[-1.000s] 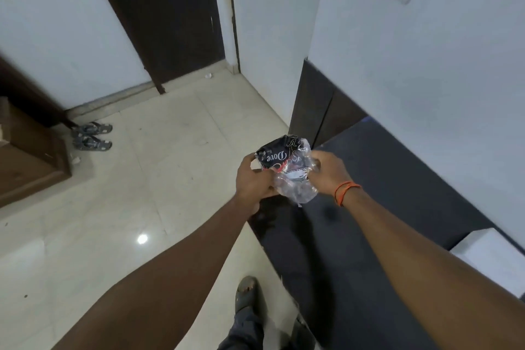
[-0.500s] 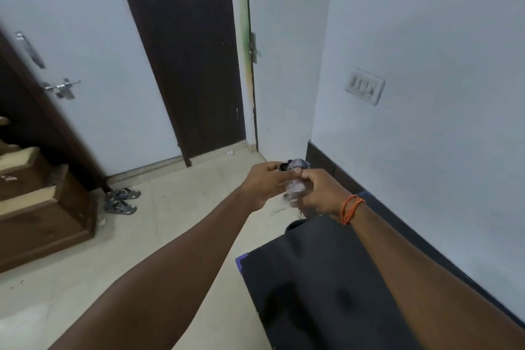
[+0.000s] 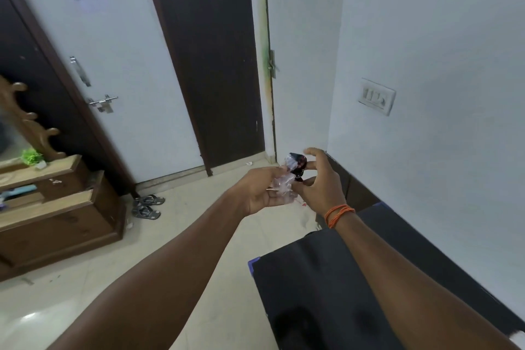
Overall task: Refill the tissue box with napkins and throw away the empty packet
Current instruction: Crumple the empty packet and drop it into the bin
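Note:
Both my hands hold the crumpled empty packet out in front of me at chest height. It is clear plastic with a black and red printed end. My left hand grips the clear lower part in its palm. My right hand, with orange threads at the wrist, pinches the black printed end between thumb and fingers, index finger raised. The tissue box is not in view.
A black table top lies below my right arm against the white wall. Ahead are a dark door and a white door with a latch. A wooden dresser stands at left, sandals on the tiled floor beside it.
The view has tilted up from the table toward the doors. The packet has been squeezed from a spread-out shape into a small wad between my hands.

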